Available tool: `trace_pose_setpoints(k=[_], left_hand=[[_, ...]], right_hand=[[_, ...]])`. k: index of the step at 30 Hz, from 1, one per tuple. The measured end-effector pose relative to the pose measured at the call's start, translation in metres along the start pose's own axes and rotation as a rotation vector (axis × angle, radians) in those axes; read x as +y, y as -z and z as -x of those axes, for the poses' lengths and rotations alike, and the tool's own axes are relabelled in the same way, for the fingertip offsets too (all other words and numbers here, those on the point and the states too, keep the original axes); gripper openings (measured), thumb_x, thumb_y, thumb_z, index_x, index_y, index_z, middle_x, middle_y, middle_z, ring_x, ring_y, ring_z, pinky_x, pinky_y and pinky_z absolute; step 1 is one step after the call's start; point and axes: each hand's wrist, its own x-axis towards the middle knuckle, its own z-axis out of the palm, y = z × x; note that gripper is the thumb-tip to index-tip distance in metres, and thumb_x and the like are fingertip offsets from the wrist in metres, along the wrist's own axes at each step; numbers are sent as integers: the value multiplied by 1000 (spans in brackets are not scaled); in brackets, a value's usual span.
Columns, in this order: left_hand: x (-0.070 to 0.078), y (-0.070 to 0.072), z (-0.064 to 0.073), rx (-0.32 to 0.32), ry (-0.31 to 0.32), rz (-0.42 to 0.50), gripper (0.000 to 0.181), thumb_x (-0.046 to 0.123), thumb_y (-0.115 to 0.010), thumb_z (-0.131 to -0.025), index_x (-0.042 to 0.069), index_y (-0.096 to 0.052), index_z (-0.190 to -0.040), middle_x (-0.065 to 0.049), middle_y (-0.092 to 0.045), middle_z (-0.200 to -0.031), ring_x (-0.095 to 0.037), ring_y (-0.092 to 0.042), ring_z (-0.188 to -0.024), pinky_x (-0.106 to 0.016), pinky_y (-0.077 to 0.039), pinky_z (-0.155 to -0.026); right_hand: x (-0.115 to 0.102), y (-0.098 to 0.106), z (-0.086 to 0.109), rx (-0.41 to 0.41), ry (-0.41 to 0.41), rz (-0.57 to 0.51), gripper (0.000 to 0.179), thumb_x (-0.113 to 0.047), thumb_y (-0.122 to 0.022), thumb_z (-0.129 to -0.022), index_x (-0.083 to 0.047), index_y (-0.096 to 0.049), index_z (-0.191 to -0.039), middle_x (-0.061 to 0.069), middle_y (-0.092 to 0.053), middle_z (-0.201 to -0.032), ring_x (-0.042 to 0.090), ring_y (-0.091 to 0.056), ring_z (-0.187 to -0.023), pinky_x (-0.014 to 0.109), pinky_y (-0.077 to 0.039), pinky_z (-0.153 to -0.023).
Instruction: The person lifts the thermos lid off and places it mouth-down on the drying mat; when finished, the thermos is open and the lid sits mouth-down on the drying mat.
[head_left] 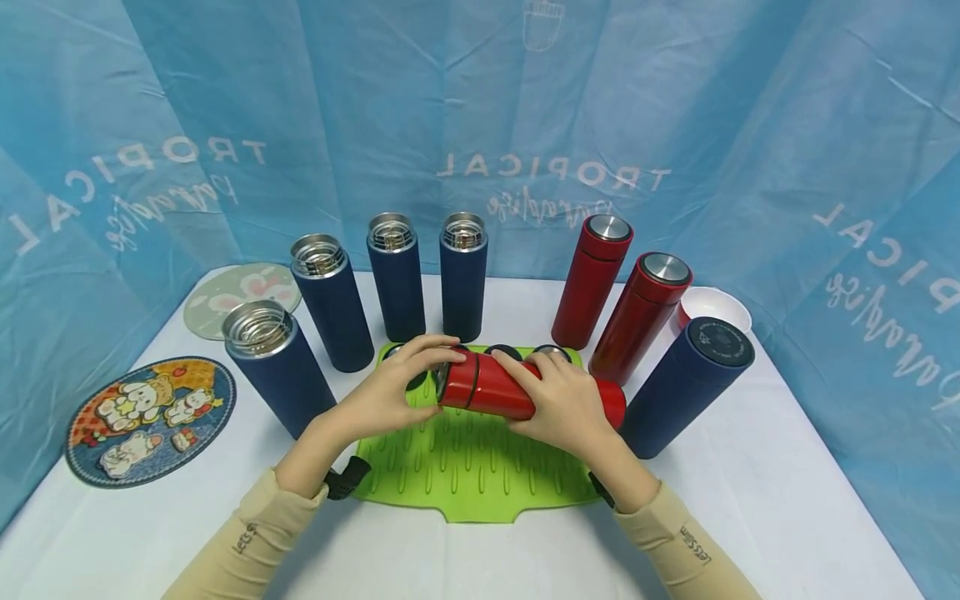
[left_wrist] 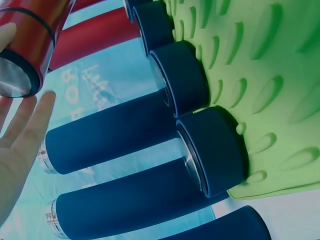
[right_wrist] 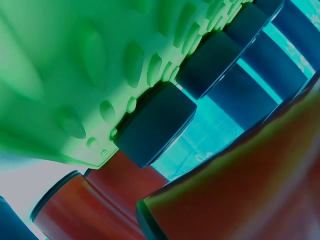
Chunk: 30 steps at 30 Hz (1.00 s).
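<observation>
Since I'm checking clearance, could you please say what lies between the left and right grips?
In the head view, a sideways red bottle spans that gap, above the green mat.

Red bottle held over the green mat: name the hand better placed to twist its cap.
Probably the left hand: its fingers are spread around the cap, while the right hand grips the body of the red bottle and could hold it steady.

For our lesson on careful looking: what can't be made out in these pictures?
Head: much of the dark caps, behind the held red bottle, left hand and right hand.
Head: near side of the white bowl, behind a blue bottle.
Left wrist: base of the held red bottle, beyond the top edge.
</observation>
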Motion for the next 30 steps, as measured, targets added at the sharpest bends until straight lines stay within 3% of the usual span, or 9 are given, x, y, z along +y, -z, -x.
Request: trace_pose_setpoints(k=[4,8,13,16,22,30], left_hand=[[-2,1,-1,-2,-27,55,64,-11,-73,-68,9,-51,-125,-12,-41,-135,-22,-54,-107,-35,-49,-85],[-4,3,-2,-9,-21,80,64,-9,-74,-67,8,-51,-125,-13,-43,-131,-24,-53,-108,-35,-50,-84],[-4,4,-2,-33,72,106,67,0,-75,-70,12,-47,-131,-7,-46,-126,-22,-52,-109,-35,-52,-80],[-2,4,-3,-30,143,111,75,9,-75,-72,15,-39,-137,-7,-49,-120,-19,-55,-100,-35,-53,-75],[4,2,-5,9,273,8,80,24,-72,-78,20,-25,-142,-7,-57,-101,-12,-54,-71,-30,-50,-64],[8,-3,-9,11,344,-143,58,42,-51,-92,16,-32,-140,3,-53,-67,-9,-46,-53,-27,-39,-50]], right_hand=[[0,-1,1,-18,-1,0,91,-43,-82,-55,-27,-43,-136,8,-60,-97,24,-58,-86,39,-52,-65],[-1,-1,1,-18,4,-8,91,-43,-82,-55,-27,-43,-136,8,-60,-97,24,-58,-85,39,-52,-66],[-1,-2,1,-7,7,-19,91,-42,-83,-55,-27,-43,-136,8,-61,-97,24,-58,-85,40,-52,-65],[-1,-2,2,2,10,-21,90,-42,-83,-55,-27,-44,-135,8,-61,-96,24,-58,-84,40,-52,-65],[-1,-2,1,20,23,-15,89,-41,-82,-55,-27,-45,-135,8,-61,-96,25,-59,-83,40,-53,-64],[-3,-3,1,41,51,-10,88,-43,-81,-56,-26,-45,-134,8,-62,-97,25,-60,-83,39,-53,-67]])
